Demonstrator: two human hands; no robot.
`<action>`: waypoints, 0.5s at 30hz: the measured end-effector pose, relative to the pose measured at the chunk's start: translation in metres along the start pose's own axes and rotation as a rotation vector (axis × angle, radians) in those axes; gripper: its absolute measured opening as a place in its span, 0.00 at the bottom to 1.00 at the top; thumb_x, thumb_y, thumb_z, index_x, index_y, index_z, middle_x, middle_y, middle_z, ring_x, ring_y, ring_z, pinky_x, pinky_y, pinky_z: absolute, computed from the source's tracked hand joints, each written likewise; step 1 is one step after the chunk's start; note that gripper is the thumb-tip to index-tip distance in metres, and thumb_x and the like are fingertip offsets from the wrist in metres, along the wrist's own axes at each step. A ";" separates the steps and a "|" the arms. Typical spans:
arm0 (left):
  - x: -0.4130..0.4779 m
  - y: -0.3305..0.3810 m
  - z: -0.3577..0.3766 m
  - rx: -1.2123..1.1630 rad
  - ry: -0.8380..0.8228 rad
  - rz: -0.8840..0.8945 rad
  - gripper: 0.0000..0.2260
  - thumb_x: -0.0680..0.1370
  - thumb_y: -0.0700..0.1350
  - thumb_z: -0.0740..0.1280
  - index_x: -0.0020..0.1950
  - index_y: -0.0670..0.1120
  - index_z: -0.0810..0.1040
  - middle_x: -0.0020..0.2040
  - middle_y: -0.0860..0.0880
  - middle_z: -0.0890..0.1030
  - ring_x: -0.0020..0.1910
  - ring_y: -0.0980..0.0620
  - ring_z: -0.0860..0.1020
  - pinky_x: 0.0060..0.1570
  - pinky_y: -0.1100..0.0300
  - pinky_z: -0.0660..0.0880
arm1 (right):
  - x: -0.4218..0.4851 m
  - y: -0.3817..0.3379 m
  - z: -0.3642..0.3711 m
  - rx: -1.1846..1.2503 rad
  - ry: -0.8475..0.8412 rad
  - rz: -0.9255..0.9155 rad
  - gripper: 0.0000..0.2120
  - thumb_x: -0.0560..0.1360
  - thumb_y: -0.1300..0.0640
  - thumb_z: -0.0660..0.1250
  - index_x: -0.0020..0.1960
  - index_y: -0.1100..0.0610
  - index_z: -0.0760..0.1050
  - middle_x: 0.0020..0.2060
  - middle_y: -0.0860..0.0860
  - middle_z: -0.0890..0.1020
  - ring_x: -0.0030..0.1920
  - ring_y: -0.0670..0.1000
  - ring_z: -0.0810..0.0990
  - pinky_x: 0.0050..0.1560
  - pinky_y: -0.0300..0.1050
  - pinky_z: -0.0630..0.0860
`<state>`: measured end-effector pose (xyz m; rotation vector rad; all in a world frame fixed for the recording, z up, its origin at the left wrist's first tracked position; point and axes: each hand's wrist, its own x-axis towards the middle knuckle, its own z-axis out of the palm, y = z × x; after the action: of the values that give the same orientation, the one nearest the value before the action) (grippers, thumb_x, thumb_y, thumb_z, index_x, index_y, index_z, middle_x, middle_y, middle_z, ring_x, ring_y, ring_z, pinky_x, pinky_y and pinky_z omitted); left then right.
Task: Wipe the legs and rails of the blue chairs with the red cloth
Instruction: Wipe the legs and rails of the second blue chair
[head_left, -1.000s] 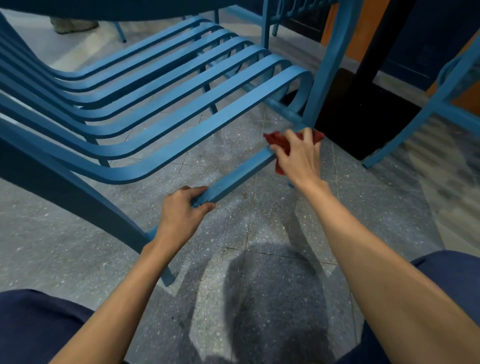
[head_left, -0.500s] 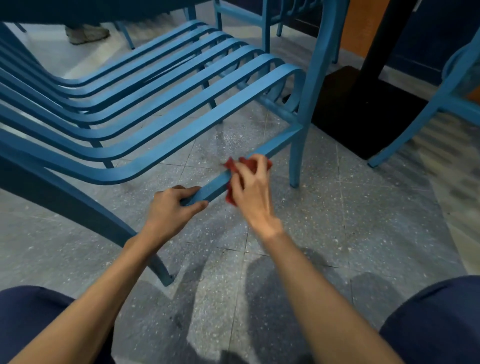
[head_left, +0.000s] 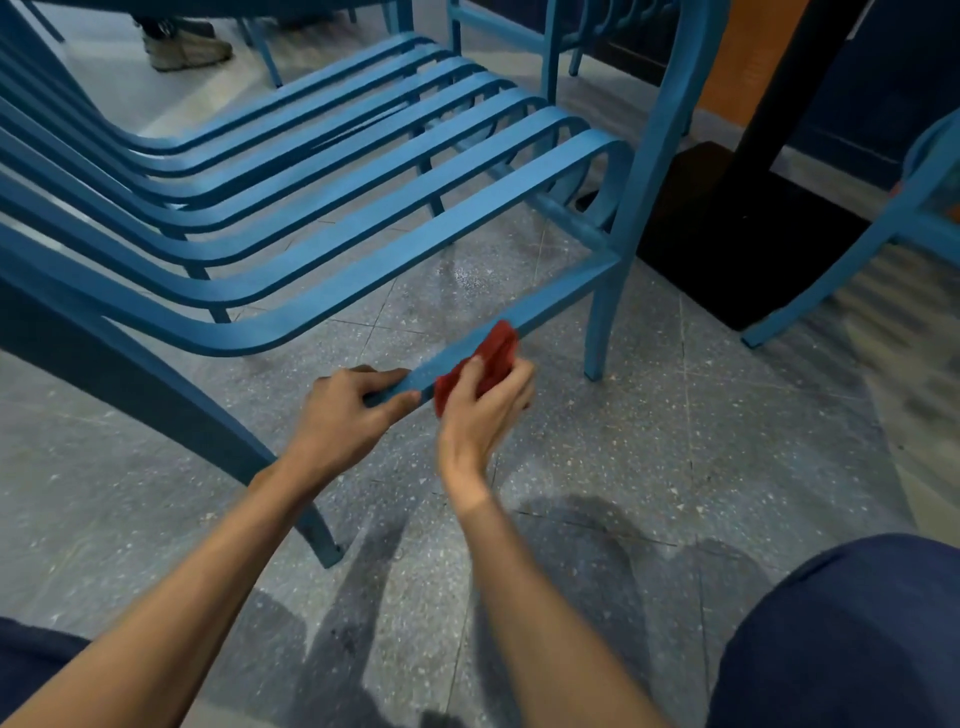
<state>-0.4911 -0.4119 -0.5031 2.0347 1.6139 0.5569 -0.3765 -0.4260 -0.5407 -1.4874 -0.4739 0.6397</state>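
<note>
A blue slatted metal chair (head_left: 322, 171) fills the upper left. Its low side rail (head_left: 556, 296) runs from the front leg (head_left: 602, 322) down toward me. My left hand (head_left: 343, 421) grips the near end of this rail. My right hand (head_left: 483, 405) holds the bunched red cloth (head_left: 491, 356) wrapped around the rail, right beside my left hand. The chair's near leg (head_left: 306, 514) stands on the floor under my left forearm.
A second blue chair (head_left: 883, 223) stands at the right edge, another (head_left: 519, 31) behind. A black table post with a flat black base (head_left: 737, 239) sits on the grey speckled floor. Someone's shoe (head_left: 182, 47) is at the top left. My knees frame the bottom corners.
My right hand has slid the red cloth along the rail from the front leg toward me, ending next to my left hand. The left hand has kept its grip on the rail.
</note>
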 end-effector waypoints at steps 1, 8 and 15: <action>0.000 0.000 0.000 -0.003 0.002 0.005 0.20 0.74 0.57 0.68 0.62 0.48 0.79 0.43 0.51 0.81 0.37 0.54 0.77 0.33 0.60 0.68 | -0.011 0.004 0.001 -0.010 -0.025 -0.022 0.05 0.78 0.61 0.63 0.52 0.59 0.68 0.50 0.53 0.71 0.44 0.31 0.69 0.41 0.24 0.66; 0.000 -0.004 0.001 -0.018 -0.016 0.008 0.19 0.75 0.55 0.68 0.63 0.48 0.78 0.46 0.49 0.81 0.38 0.53 0.76 0.34 0.61 0.68 | 0.075 -0.031 -0.019 -0.166 0.140 -0.251 0.03 0.76 0.68 0.63 0.47 0.64 0.75 0.53 0.60 0.71 0.50 0.52 0.72 0.46 0.18 0.62; 0.001 0.000 0.000 -0.025 -0.026 0.002 0.19 0.76 0.53 0.68 0.65 0.47 0.77 0.49 0.48 0.80 0.40 0.52 0.76 0.34 0.66 0.66 | 0.109 -0.041 -0.026 -0.732 -0.005 -0.364 0.11 0.79 0.54 0.61 0.58 0.55 0.78 0.67 0.55 0.67 0.67 0.60 0.63 0.48 0.29 0.47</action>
<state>-0.4910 -0.4108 -0.5037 2.0173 1.5829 0.5461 -0.2733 -0.3734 -0.5109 -2.0078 -1.0284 0.1727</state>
